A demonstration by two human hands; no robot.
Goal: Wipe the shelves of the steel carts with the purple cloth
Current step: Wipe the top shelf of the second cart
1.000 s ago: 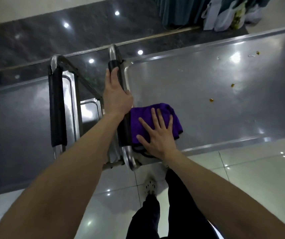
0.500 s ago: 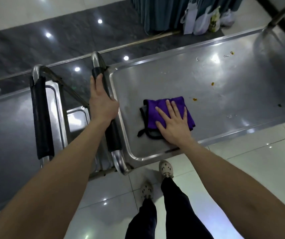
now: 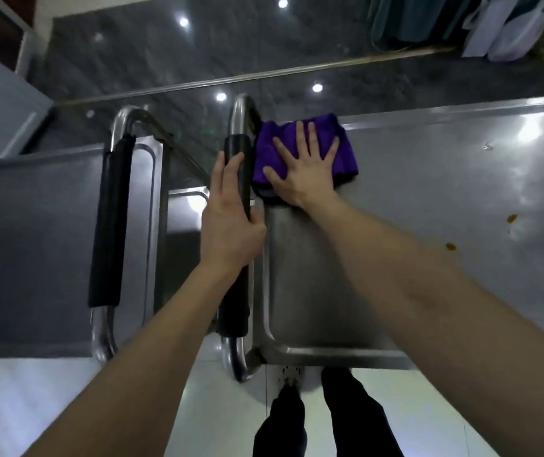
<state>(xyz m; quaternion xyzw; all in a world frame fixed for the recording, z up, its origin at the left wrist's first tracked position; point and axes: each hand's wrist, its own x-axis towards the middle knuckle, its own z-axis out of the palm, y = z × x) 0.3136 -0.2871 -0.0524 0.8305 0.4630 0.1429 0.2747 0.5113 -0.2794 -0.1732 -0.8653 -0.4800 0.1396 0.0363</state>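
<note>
Head view: right hand spread flat on purple cloth; left hand wrapped around cart handle; no writing legible.

Two bare forearms fill the frame, no sleeves in sight and no watch, ring or band on either wrist. The left hand shows its back and knuckles, the right hand shows long fingers and short nails. Down at the bottom edge, dark trousers cover both legs (black or near black, hard to say in this light). One pale, perforated clog-style shoe peeks out, speckled with dark marks.
</note>
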